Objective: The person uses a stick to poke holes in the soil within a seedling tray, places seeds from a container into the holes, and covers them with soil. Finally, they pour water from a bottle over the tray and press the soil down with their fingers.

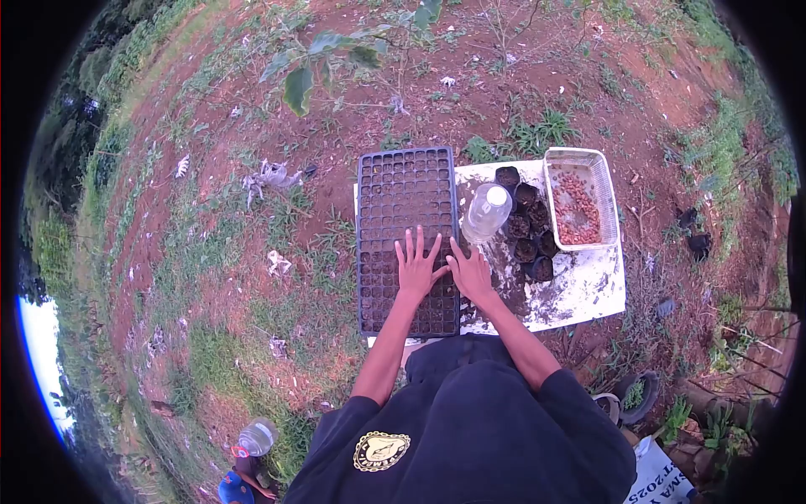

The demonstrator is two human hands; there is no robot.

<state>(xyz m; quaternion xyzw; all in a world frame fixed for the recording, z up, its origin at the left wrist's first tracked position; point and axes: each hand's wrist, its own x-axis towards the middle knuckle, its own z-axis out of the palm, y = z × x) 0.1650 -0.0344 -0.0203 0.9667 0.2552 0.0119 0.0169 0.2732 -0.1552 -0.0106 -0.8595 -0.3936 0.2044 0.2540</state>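
Observation:
A black seedling tray [407, 181] with many soil-filled cells lies lengthwise in front of me. My left hand [417, 267] rests on the soil at its middle, palm down with fingers spread. Beside it, my right hand [472, 273] lies over the tray's right edge, fingers stretched out, its thumb close to the left thumb. Neither hand holds anything. Just beyond my right hand stands a clear plastic bottle [485, 217] with a white cap. Right of the bottle, several small black pots [526, 249] of soil are grouped together.
A white board [588, 290] smeared with soil lies under these things. On its right sits a pale basket [610, 202] holding reddish seeds [574, 202]. A leafy branch [298, 88] hangs ahead. At lower left are a large clear bottle [258, 437] and another person [238, 487]. An old tyre [642, 399] lies at lower right.

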